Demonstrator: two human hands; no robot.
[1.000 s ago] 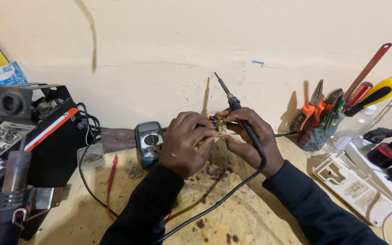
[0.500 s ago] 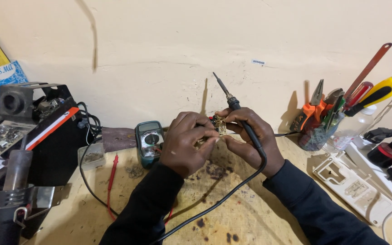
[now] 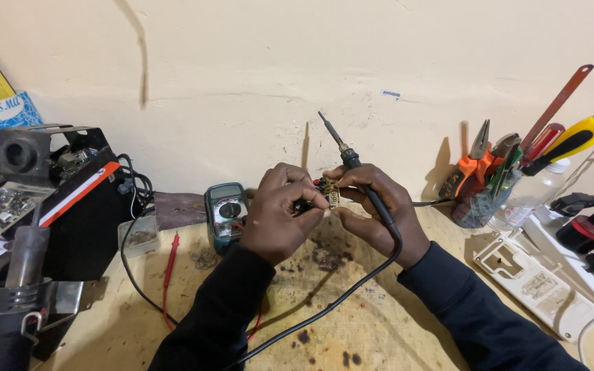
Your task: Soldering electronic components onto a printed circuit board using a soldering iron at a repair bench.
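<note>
- Both forearms, in dark long sleeves, come up from the bottom edge and angle inward, so the two hands meet at the middle of the view.
- The left hand [image 3: 280, 218] shows its back to the camera, knuckles raised, fingers curled down and pinched together at the tips towards the right.
- The right hand [image 3: 378, 213] lies just beside it, fingertips nearly touching those of the left, its fingers bent in a closed grip with the thumb pressed inward.
- The right wrist is cocked, palm turned to the left.
- Both hands hover above the surface.
</note>
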